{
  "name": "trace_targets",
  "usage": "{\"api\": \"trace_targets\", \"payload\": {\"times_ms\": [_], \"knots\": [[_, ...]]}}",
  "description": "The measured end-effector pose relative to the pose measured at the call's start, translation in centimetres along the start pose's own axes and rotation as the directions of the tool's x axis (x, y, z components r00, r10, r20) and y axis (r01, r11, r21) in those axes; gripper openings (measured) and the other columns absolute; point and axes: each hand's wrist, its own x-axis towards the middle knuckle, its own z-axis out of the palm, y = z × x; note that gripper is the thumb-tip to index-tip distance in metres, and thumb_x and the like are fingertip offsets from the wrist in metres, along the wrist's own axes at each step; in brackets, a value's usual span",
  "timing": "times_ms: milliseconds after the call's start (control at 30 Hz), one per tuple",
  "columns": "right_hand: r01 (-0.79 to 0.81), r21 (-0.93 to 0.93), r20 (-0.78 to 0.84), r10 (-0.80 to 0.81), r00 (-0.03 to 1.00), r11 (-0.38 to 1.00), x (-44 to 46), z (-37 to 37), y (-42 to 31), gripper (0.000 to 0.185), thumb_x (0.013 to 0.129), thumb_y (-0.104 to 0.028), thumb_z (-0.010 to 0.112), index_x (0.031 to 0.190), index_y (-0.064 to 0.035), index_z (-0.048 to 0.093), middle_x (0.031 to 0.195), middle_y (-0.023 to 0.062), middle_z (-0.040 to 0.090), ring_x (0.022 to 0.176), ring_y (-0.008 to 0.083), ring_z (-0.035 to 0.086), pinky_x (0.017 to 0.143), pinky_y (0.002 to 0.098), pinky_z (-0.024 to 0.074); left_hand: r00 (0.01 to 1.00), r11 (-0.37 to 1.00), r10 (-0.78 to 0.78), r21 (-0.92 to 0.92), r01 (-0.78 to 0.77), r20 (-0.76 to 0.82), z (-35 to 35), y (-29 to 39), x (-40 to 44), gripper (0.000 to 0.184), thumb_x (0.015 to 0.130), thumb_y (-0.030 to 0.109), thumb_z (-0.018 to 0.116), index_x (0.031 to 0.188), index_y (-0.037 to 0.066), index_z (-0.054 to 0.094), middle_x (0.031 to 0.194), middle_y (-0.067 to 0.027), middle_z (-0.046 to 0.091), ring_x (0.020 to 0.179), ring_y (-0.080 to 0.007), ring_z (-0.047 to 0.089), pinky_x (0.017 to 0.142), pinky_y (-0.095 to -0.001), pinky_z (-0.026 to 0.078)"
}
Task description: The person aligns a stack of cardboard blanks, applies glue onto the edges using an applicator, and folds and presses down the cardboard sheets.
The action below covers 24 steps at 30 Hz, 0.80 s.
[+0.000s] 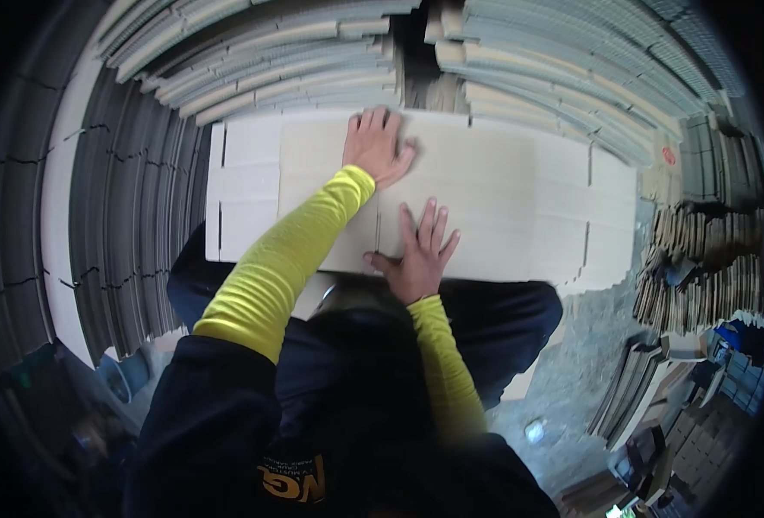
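A pale cardboard sheet [477, 190] with dark slots lies flat in front of me, on top of wider white cardboard [244, 181]. My left hand [375, 145] rests near the sheet's far edge, its fingers apart and pointing away from me. Closer to my body, my right hand [421, 252] lies on the sheet near its front edge, fingers spread, beside a dark slot. Neither hand holds anything. Yellow sleeves cover both forearms.
Stacks of flat cardboard [296, 78] rise beyond the sheet, and more cardboard [132, 198] stands upright at the left. Bundled brown cardboard [701, 268] is at the right. A bluish bucket [125, 376] stands at the lower left.
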Motion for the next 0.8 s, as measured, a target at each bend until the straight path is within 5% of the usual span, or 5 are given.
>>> {"api": "trace_targets", "payload": {"times_ms": [333,567,633,733,800], "knots": [[-0.016,-0.051,0.027,0.017,0.999,0.999,0.5,0.4,0.3,0.113,0.069,-0.069,0.077,0.161,-0.0245,0.028,0.170,0.0190,0.002,0.156,0.0393,-0.005,0.117,0.0669,-0.0080,0.993,0.989,-0.111,-0.091,0.114,0.037,-1.1,0.9,1.0,0.058,0.090,0.049,0.054,0.125,0.002,0.059,0.118,-0.0168,0.055,0.116,-0.0316,0.050,0.103,-0.0465,0.037],[-0.049,-0.044,0.094,0.053,0.994,0.998,0.6,-0.2,-0.2,0.112,0.070,-0.069,0.076,0.161,-0.0287,0.026,0.170,0.0168,-0.005,0.156,0.0378,-0.009,0.118,0.0648,-0.0099,0.984,0.999,-0.016,-0.046,0.008,-0.177,-1.6,1.0,-0.2,0.053,0.092,0.049,0.057,0.117,0.003,0.061,0.115,-0.0157,0.057,0.112,-0.0308,0.053,0.103,-0.0462,0.038],[-0.063,-0.057,0.126,0.070,0.990,0.996,0.7,-0.3,-0.2,0.111,0.071,-0.070,0.075,0.161,-0.0276,0.026,0.170,0.0162,-0.007,0.156,0.0361,-0.011,0.118,0.0642,-0.0110,0.998,0.982,-0.063,-0.174,0.067,0.031,-2.5,1.2,-1.2,0.056,0.093,0.051,0.057,0.120,0.002,0.061,0.126,-0.0180,0.058,0.127,-0.0327,0.050,0.115,-0.0500,0.031],[-0.072,-0.065,0.138,0.080,0.987,0.995,0.8,-0.3,-0.1,0.112,0.071,-0.071,0.075,0.161,-0.0248,0.028,0.170,0.0159,-0.007,0.156,0.0353,-0.012,0.118,0.0633,-0.0121,0.995,0.985,-0.097,-0.146,0.092,-0.027,-2.1,2.6,-2.9,0.065,0.095,0.055,0.053,0.129,0.000,0.058,0.141,-0.0207,0.052,0.142,-0.0347,0.039,0.123,-0.0526,0.019],[-0.065,-0.062,0.135,0.073,0.988,0.996,0.7,-0.1,0.1,0.111,0.070,-0.070,0.075,0.160,-0.0234,0.030,0.170,0.0158,-0.007,0.156,0.0351,-0.012,0.119,0.0628,-0.0126,0.986,0.982,-0.143,-0.109,0.152,0.080,-2.0,3.5,-3.4,0.073,0.096,0.059,0.048,0.137,-0.001,0.053,0.152,-0.0217,0.044,0.150,-0.0340,0.029,0.125,-0.0554,0.012]]}}
